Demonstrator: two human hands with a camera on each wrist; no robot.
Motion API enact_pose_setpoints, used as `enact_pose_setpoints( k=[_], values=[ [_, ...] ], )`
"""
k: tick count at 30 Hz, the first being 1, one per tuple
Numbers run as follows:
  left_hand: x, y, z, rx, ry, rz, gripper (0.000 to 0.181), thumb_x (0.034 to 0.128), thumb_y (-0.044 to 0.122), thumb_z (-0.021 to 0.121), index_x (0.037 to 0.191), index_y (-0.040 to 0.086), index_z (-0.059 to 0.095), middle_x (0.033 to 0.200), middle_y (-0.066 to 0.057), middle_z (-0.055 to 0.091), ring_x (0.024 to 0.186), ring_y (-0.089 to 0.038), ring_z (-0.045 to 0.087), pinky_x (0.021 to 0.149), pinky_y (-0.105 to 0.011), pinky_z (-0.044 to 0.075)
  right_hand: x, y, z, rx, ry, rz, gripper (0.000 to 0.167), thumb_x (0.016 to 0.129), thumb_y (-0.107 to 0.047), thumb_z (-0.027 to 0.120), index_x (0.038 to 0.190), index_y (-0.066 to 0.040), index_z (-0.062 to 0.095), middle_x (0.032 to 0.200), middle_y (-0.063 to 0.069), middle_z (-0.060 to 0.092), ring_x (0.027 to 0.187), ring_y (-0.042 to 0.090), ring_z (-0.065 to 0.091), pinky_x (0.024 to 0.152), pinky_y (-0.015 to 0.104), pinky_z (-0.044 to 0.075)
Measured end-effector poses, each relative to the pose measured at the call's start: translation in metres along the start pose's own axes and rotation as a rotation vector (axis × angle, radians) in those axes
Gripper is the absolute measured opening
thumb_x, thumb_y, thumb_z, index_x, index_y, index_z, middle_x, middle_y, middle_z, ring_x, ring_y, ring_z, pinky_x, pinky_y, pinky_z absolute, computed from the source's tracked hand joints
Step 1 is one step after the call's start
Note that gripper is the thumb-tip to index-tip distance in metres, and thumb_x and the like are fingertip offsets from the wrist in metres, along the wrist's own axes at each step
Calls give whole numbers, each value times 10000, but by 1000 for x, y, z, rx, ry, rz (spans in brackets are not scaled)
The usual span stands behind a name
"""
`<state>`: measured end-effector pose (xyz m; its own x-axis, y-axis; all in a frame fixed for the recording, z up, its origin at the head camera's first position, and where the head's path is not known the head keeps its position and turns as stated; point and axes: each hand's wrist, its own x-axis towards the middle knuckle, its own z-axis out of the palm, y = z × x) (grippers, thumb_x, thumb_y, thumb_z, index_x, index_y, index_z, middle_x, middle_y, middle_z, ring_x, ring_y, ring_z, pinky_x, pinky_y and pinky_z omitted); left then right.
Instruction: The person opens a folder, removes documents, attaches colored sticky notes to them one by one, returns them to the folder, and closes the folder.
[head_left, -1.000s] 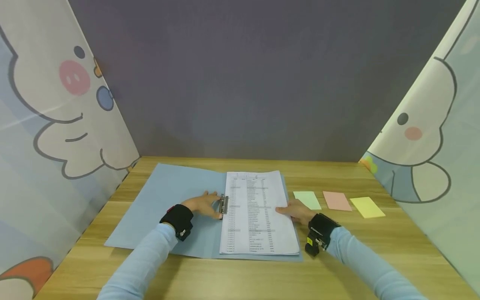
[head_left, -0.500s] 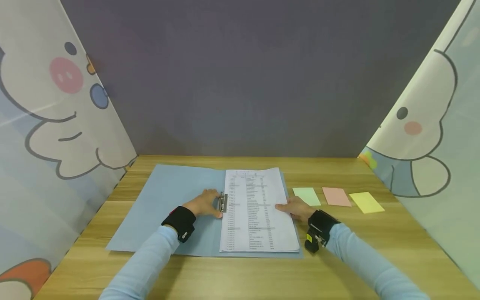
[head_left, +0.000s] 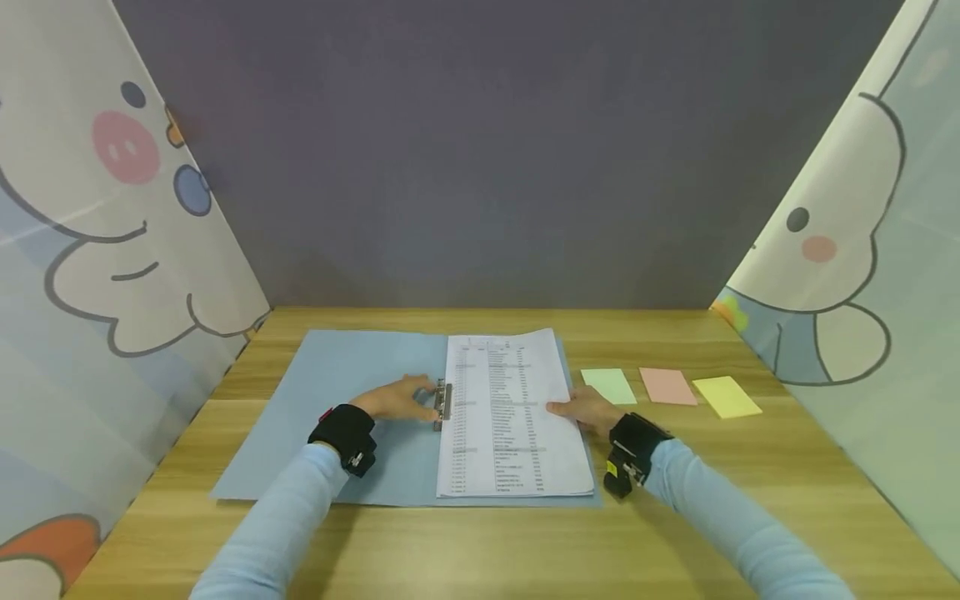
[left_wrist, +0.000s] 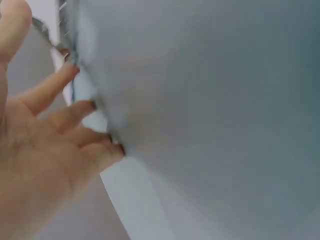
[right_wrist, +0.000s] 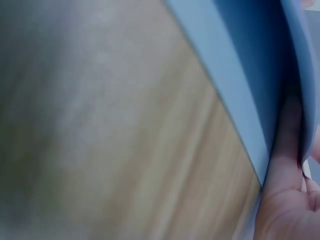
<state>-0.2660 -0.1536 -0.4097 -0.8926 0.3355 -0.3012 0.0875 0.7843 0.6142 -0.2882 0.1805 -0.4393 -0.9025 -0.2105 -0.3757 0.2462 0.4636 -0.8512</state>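
A light blue folder (head_left: 292,450) lies spread flat on the table. Printed sheets (head_left: 502,450) cover its right side, next to a metal clip (head_left: 442,402) at the spine. My left hand (head_left: 393,400) is at the clip's left side, thumb and fingers apart. In the left wrist view its fairly straight fingertips touch the folder close to the clip (left_wrist: 64,30). My right hand (head_left: 592,408) pinches the sheets' right edge, thumb on top. The right wrist view has a finger of this hand (right_wrist: 287,195) beneath the bent sheets, above the folder (right_wrist: 240,120).
To the right of the folder lie green (head_left: 609,387), pink (head_left: 667,387) and yellow (head_left: 727,397) sticky note pads on the wooden table (head_left: 480,550). A dark panel (head_left: 480,167) stands behind, with cartoon-printed cloths at both sides.
My left thumb has moved up, nearer the index finger, and the clip's lower end shows more. My right hand keeps its pinch on the sheets. The head view has shifted slightly.
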Motion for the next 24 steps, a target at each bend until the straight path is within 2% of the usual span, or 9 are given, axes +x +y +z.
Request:
enact_pose_setpoints(
  k=[1, 3, 6, 9, 12, 17, 24],
  values=[
    [-3, -2, -3, -31, -16, 1, 626, 837, 303, 661, 1362, 67, 414, 1502, -191, 191, 1385, -392, 104, 1081, -564, 168, 0, 0, 1, -3, 3, 2, 381, 867, -212, 628, 1180, -1, 575, 928, 108, 695, 755, 210, 676, 643, 321, 542],
    [-6, -5, -7, -103, -19, 32, 569, 872, 289, 619, 1364, 82, 420, 1487, -183, 245, 1377, -393, 148, 1069, -571, 191, 1, 0, 1, -8, 0, -1, 368, 868, -208, 626, 1168, 1, 580, 915, 103, 697, 745, 209, 677, 634, 319, 541],
    [-9, -7, -10, -200, 2, 128, 435, 907, 236, 570, 1297, 57, 499, 1406, -169, 398, 1329, -372, 285, 1037, -559, 260, -1, 0, 2, -12, 3, 3, 352, 871, -194, 621, 1155, 11, 583, 903, 103, 698, 738, 205, 676, 627, 312, 539],
    [-7, -6, -10, -251, 46, 217, 324, 926, 233, 539, 1186, 50, 598, 1269, -119, 546, 1219, -300, 434, 992, -495, 339, 0, 2, 1, -10, 6, 16, 362, 866, -195, 627, 1160, 11, 580, 902, 100, 698, 738, 201, 675, 626, 309, 537],
    [-3, -3, -9, -227, 135, 259, 290, 951, 251, 490, 1084, 49, 650, 1156, -85, 609, 1059, -228, 514, 892, -413, 405, 1, 4, 1, -2, 6, 28, 391, 858, -208, 637, 1180, 4, 571, 910, 99, 697, 742, 197, 673, 630, 308, 536],
    [6, 4, -9, -155, 331, 254, 274, 968, 232, 455, 997, 55, 662, 1031, -73, 631, 930, -196, 552, 775, -354, 437, 1, 3, 0, 35, 4, 1, 375, 861, -189, 634, 1167, 19, 575, 917, 116, 695, 748, 211, 677, 631, 321, 543],
    [20, 8, -9, -99, 489, 253, 217, 950, 162, 491, 929, 27, 660, 856, -85, 644, 820, -209, 586, 708, -335, 464, -1, 1, -2, 55, -2, -33, 373, 858, -177, 638, 1159, 34, 575, 921, 131, 695, 758, 230, 682, 634, 334, 548]
  ],
)
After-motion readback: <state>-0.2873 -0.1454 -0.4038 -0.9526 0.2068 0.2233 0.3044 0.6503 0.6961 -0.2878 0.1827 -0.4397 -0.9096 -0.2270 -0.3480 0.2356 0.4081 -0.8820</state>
